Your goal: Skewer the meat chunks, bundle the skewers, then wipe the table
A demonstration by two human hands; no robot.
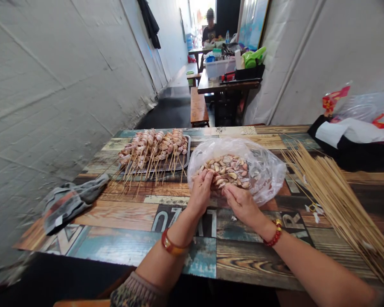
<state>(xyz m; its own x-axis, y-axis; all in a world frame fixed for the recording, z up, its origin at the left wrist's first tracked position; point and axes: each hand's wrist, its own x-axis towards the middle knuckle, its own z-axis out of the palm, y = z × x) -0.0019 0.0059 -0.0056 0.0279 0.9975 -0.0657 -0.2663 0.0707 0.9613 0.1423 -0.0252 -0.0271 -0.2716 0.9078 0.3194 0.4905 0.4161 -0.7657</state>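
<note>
1) with left hand, bending the fingers inward at the near edge of the pale cloves — cannot tell whether pinching a clove or plastic
2) with right hand, bringing thumb and fingertips together just beside the left ones — likewise cannot tell whether gripping anything
3) just beyond both hands, find the cloves heaped amid a clear plastic bag
4) beyond left hand, leftward, find loaded skewers piled on a metal tray
5) right of right hand, find bare sticks lying bundled
</note>
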